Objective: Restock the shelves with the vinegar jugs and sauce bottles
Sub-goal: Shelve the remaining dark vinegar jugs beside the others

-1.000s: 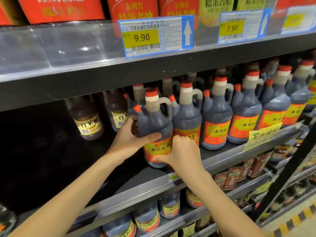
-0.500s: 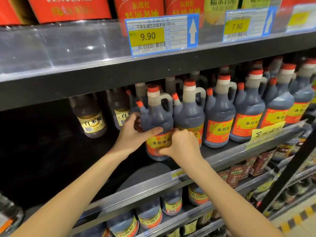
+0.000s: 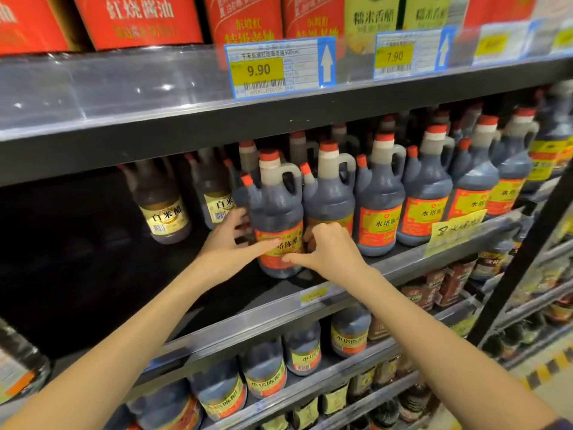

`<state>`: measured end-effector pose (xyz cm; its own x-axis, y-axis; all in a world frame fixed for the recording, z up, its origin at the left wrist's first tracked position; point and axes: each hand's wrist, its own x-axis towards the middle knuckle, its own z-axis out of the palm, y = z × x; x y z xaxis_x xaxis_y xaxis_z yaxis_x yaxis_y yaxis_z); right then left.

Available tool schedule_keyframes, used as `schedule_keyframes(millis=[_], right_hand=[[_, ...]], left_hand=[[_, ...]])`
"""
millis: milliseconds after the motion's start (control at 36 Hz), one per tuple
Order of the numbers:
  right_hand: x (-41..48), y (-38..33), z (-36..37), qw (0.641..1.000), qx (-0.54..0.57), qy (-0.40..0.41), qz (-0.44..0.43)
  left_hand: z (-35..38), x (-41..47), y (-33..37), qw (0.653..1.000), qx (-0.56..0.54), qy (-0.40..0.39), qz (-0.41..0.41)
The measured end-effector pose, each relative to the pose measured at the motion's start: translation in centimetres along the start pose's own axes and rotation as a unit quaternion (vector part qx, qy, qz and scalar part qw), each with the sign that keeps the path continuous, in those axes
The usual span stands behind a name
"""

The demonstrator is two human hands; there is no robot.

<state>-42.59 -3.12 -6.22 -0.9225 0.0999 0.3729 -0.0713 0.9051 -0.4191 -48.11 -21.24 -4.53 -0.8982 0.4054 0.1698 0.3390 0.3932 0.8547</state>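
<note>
A dark vinegar jug (image 3: 276, 203) with a red cap, side handle and red-yellow label stands at the left end of a row of matching jugs (image 3: 378, 212) on the middle shelf (image 3: 403, 266). My left hand (image 3: 228, 248) grips its left side, thumb across the label and fingers behind. My right hand (image 3: 330, 252) holds its right side, thumb on the label's lower edge and fingers curled between this jug and its neighbour. The jug's base is partly hidden by my hands.
Two brown bottles with cream labels (image 3: 161, 209) stand deeper on the shelf, to the left. The upper shelf (image 3: 124, 144) hangs close above the caps, with price tags (image 3: 279, 68). More jugs (image 3: 263, 370) fill the shelf below. A black post (image 3: 527, 249) slants at the right.
The jug has moved a little further onto the shelf and now stands straighter beside the row. Both hands have stayed on it.
</note>
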Motion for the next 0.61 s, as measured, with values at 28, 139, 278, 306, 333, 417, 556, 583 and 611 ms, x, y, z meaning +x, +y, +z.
schedule_keyframes(millis=[28,139,278,306,333,417,556,583,611], right_hand=[[-0.1,0.3,-0.1,1.0,0.009,-0.007,-0.013],[-0.8,1.5,-0.8,0.997,0.039,-0.035,-0.058],[-2.7,2.6,-2.9,0.994,0.026,-0.071,-0.075],[-3.2,2.9,-3.4,0.994,0.02,-0.082,-0.075],[-3.8,3.1,-4.0,0.993,0.009,-0.097,-0.072],[-5.7,4.3,-5.6,0.991,-0.02,-0.119,-0.066],[-9.9,6.5,-8.9,0.989,-0.065,-0.127,-0.045],[-10.9,7.1,-9.5,0.988,-0.077,-0.126,-0.045],[-11.9,7.8,-10.2,0.987,-0.088,-0.126,-0.041]], left_hand=[[-0.1,-0.5,0.2,1.0,0.017,0.004,-0.003],[0.0,-2.4,0.5,0.997,0.075,0.018,0.009],[1.0,-5.0,1.5,0.982,0.183,0.0,0.052],[1.4,-5.5,1.7,0.973,0.219,0.0,0.067],[1.7,-6.1,2.0,0.963,0.258,-0.002,0.078],[3.2,-7.8,3.1,0.934,0.343,-0.02,0.096],[6.5,-10.0,4.9,0.914,0.387,-0.052,0.106],[7.2,-10.4,5.3,0.911,0.393,-0.056,0.108],[8.0,-10.7,5.7,0.909,0.397,-0.059,0.112]])
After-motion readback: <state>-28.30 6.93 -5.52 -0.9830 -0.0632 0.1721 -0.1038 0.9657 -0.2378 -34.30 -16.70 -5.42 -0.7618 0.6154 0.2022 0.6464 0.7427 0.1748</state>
